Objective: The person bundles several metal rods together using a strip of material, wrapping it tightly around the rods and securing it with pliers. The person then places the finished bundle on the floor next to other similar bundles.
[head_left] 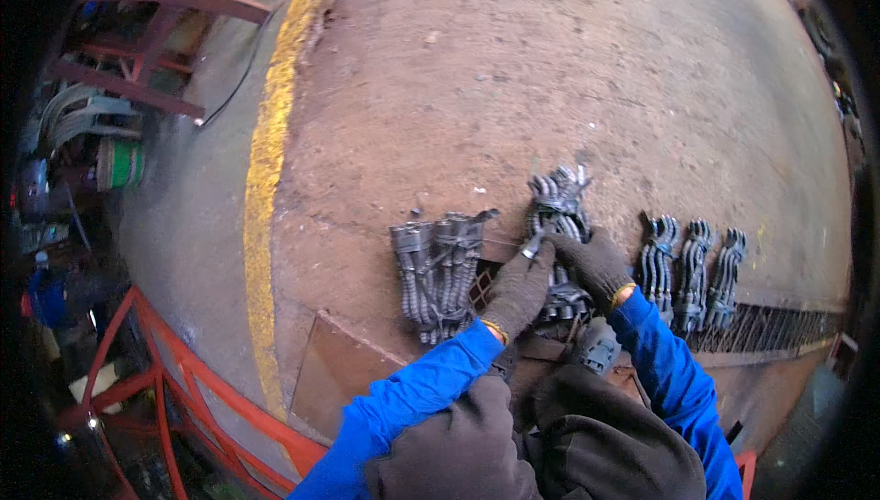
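A bundle of dark, ribbed, hose-like pieces [557, 196], bound with black strapping, lies on the floor in front of me. My left hand [519, 291], in a dark knit glove with a yellow cuff, is closed over its left side. A short, shiny, metal-looking piece [532, 246] sticks out at its fingertips. My right hand [592, 267], gloved alike, bends over the bundle's right side with fingers closed near the left fingertips; whatever they pinch is hidden. Between my wrists shows the bundle's lower end [566, 302].
Similar bound bundles [438, 271] lie to the left, and three slimmer ones [694, 271] to the right. A metal grate [770, 328] runs along the near right. Left are a yellow floor line [266, 161], red railing [183, 381] and red steel frame [156, 32]. My shoe [598, 346] is close by.
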`<state>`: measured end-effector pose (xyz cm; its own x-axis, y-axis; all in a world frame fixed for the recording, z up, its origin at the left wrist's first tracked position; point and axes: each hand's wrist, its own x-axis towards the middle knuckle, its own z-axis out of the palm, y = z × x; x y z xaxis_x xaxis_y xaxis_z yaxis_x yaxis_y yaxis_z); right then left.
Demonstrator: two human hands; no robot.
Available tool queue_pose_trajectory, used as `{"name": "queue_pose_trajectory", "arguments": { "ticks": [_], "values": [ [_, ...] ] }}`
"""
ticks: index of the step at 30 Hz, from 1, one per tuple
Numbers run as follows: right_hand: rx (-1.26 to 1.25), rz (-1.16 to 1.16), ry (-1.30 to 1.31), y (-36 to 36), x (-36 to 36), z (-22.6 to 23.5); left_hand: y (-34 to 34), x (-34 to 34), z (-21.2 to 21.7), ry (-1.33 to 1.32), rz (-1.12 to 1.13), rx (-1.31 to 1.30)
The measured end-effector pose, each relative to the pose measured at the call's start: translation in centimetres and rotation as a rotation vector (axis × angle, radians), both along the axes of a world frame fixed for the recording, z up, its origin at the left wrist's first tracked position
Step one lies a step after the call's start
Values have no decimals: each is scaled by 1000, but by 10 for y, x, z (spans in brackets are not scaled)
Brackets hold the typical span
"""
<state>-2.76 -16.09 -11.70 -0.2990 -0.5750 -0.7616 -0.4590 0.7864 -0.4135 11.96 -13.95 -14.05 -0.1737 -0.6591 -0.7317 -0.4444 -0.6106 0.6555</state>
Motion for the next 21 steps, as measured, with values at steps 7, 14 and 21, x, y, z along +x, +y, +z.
{"name": "queue_pose_trajectory", "arguments": {
  "ticks": [7, 14, 21],
  "values": [
    [-244, -65, -627, 38, -38, -145, 13, 2, -69, -106, -388, -464],
    [-297, 55, -317, 20, -48, -156, 28, -11, -87, -297, -440, -807],
    [-285, 99, -253, 23, -47, -155, 41, -26, -151, -71, -206, -967]
  ]
}}
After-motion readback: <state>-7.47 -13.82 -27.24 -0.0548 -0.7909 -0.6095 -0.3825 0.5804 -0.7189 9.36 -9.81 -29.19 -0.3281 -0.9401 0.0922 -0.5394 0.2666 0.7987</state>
